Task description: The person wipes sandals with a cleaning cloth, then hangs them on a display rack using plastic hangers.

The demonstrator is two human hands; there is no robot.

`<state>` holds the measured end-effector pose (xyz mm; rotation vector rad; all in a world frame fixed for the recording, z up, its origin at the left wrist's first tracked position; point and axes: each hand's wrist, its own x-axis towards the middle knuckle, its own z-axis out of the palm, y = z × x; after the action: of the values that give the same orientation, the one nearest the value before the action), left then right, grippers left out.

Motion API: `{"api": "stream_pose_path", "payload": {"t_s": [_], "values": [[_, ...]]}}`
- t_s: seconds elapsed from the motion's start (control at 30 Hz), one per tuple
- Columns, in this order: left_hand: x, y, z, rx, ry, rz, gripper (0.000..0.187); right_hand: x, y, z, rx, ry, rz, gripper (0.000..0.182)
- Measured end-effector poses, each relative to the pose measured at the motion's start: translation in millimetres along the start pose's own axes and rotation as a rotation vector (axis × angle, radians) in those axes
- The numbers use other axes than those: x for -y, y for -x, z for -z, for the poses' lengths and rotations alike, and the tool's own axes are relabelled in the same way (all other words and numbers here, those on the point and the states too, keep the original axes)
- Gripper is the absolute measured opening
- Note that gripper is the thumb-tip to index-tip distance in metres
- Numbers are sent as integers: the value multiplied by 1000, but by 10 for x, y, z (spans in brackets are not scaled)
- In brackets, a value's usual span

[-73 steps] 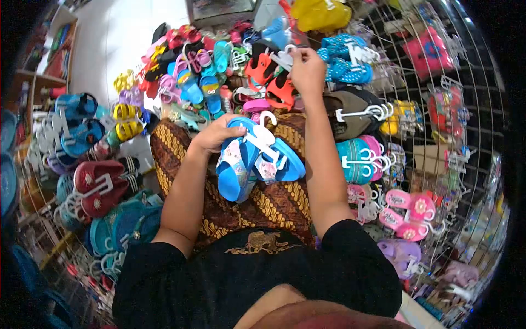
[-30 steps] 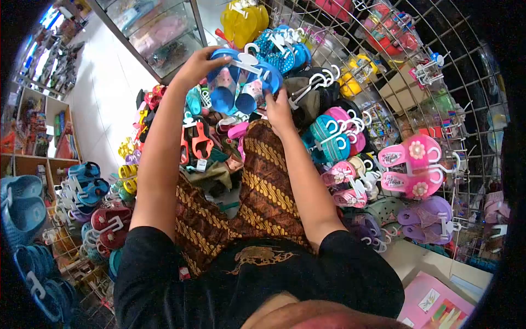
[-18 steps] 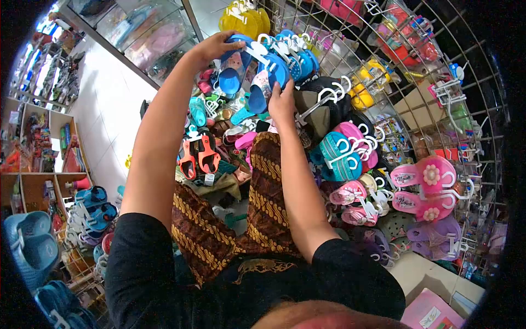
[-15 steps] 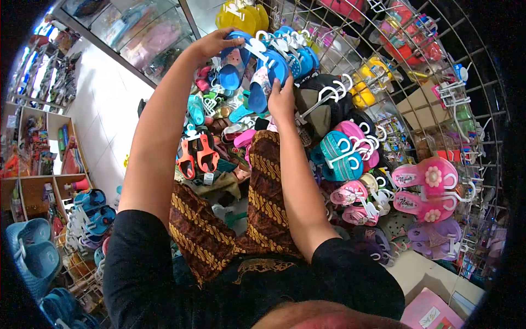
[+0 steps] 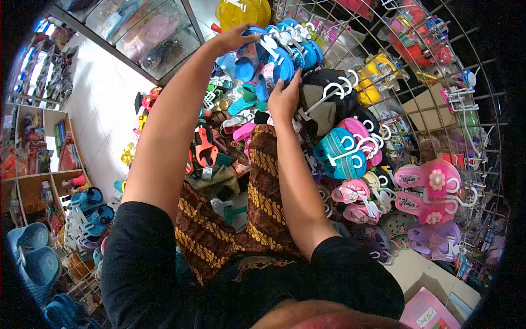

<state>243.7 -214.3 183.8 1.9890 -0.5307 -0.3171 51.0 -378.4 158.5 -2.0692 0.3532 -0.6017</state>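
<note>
A pair of blue sandals on a white plastic hanger is held in front of the rack, with pictures on the insoles. My left hand is closed on the upper left sandal at its strap end. From below, my right hand grips the right sandal's edge between thumb and fingers. Directly behind the pair hang more blue sandals on white hooks. Dark clogs hang just right of my right hand.
A wire grid rack curves along the right, carrying pink flower sandals and turquoise sandals. Orange-red sandals lie in the pile below my arms. A glass display case stands upper left, and shelves stand at the left.
Both hands have carried the blue sandals slightly up and right, close against the hanging row of blue sandals. The view has shifted a little.
</note>
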Motion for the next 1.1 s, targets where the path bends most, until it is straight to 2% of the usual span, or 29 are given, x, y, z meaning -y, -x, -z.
{"api": "stream_pose_path", "payload": {"t_s": [0.07, 0.1, 0.17, 0.2, 0.27, 0.3, 0.33, 0.37, 0.4, 0.43, 0.47, 0.5, 0.53, 0.6, 0.63, 0.67, 0.7, 0.77, 0.8, 0.83, 0.9, 0.97, 1.03, 1.1], "values": [[69, 57, -99, -321, -198, 2, 66, -3, 52, -4, -82, 57, 165, 59], [91, 74, -124, -482, -300, 1, 67, -7, 112, 15, -66, 14, 183, 60], [141, 324, -139, -642, -173, -19, 71, 227, 317, 221, -39, -79, 214, 61], [224, 514, -179, -721, -104, -31, 69, 282, 361, 265, -216, 70, 437, 50], [611, 995, -316, -785, 111, 50, 56, 273, 481, 299, 123, -20, 368, 43], [318, 1436, -420, -729, 150, 150, 50, 241, 539, 296, 296, -64, 333, 40], [448, 1782, -498, -674, 179, 219, 49, 106, 574, 131, 414, -132, 268, 34], [447, 2124, -584, -655, 222, 416, 48, -95, 628, -8, 593, -28, 233, 35], [789, 2443, -668, -634, 206, 453, 48, -312, 712, -133, 775, 80, 193, 36], [859, 2791, -714, -578, 273, 576, 51, -430, 761, -221, 959, 188, 151, 37], [1270, 3118, -697, -400, 138, 815, 54, -464, 747, -297, 1208, 439, 248, 41], [783, 3364, -679, -218, 304, 959, 55, -502, 734, -414, 1457, 693, 356, 45], [928, 3594, -670, -79, 225, 1040, 53, -759, 857, -690, 1392, 759, 286, 46], [1741, 4139, -624, 154, -58, 892, 51, -735, 909, -771, 1430, 807, 243, 46], [1366, 4255, -681, -111, 31, 735, 55, -744, 918, -788, 1452, 858, 284, 44], [1466, 4432, -715, -142, 32, 867, 58, -529, 906, -697, 1534, 974, 331, 42], [1694, 4562, -678, -168, 33, 991, 62, -517, 943, -731, 1522, 1000, 322, 40], [2041, 4750, -614, 22, -106, 1087, 67, -607, 1024, -882, 1551, 1043, 368, 39], [2113, 4760, -586, 60, -171, 1059, 69, -714, 1060, -1024, 1612, 1087, 384, 40], [1984, 4756, -597, -93, -79, 1001, 63, -788, 1099, -1125, 1671, 1138, 399, 40], [2038, 4699, -578, -178, -124, 1004, 63, -996, 1215, -1288, 1683, 1136, 420, 40], [2072, 4651, -578, -128, -156, 976, 59, -1003, 1294, -1440, 1684, 1120, 452, 39], [1982, 4568, -547, 9, -119, 1022, 58, -994, 1398, -1610, 1677, 1096, 482, 37], [2314, 4571, -683, 10, -90, 994, 61, -966, 1472, -1858, 1621, 879, 526, 34]]}}
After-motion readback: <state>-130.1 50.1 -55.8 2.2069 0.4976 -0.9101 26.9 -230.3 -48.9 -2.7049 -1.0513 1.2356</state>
